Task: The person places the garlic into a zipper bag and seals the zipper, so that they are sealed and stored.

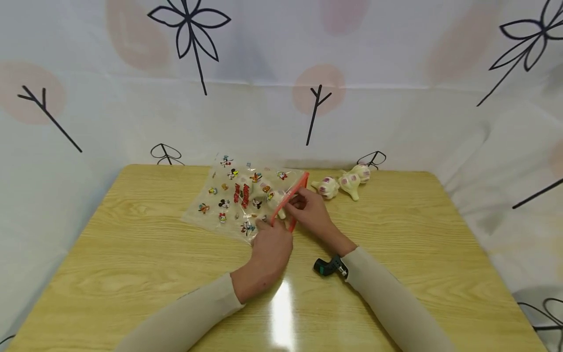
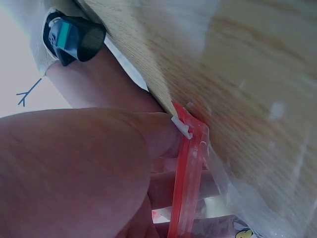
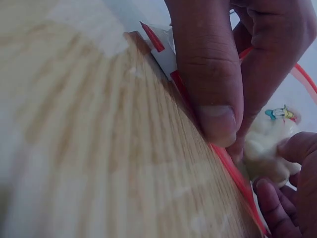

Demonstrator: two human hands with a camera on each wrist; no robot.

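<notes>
i am pinching the red zip strip (image 1: 288,201) of the cartoon-printed bag (image 1: 239,195) on the wooden table (image 1: 132,254) with my right hand (image 1: 310,210), my left hand (image 1: 270,247) pinching its near end, keeping the mouth wide for the pale garlic bulb (image 3: 265,148) sitting just inside.

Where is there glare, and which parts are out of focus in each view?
Head view: white glare streak on the wooden table, edges bent by the lens. Left wrist view: left hand blurred, red zipper strip sharper. Right wrist view: table blurred, right hand's thumb in focus.
</notes>
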